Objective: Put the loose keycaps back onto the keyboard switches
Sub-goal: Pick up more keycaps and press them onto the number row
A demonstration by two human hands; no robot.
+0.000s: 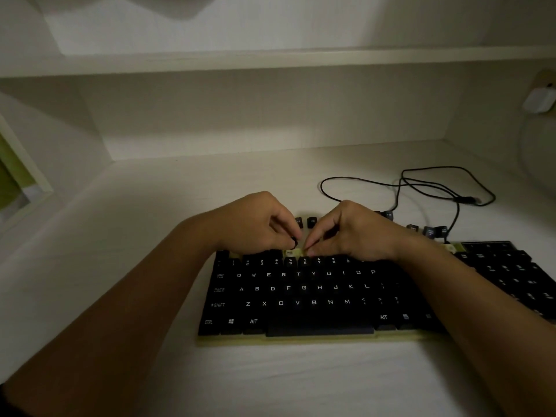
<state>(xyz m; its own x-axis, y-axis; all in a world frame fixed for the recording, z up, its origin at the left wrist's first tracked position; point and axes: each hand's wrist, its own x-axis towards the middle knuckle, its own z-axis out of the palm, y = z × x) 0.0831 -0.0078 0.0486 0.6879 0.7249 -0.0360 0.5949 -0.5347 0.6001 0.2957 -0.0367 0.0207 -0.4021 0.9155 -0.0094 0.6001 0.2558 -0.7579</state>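
Note:
A black keyboard (301,296) on a yellowish base lies in front of me. Its top row has a bare switch (291,253) showing between my hands. My left hand (255,224) pinches a small black piece that looks like a keycap (293,243) just above that gap. My right hand (355,230) has thumb and forefinger pressed together at the top row, right of the bare switch; nothing shows between them. Loose black keycaps lie behind the keyboard: two (312,221) between my hands, one (389,215) past my right hand, and others (430,231) further right.
The keyboard's black cable (400,188) loops over the white desk behind my right hand. A shelf edge (270,63) runs overhead. A white charger (540,100) sits in the wall at the far right. A framed panel (21,176) leans at the left.

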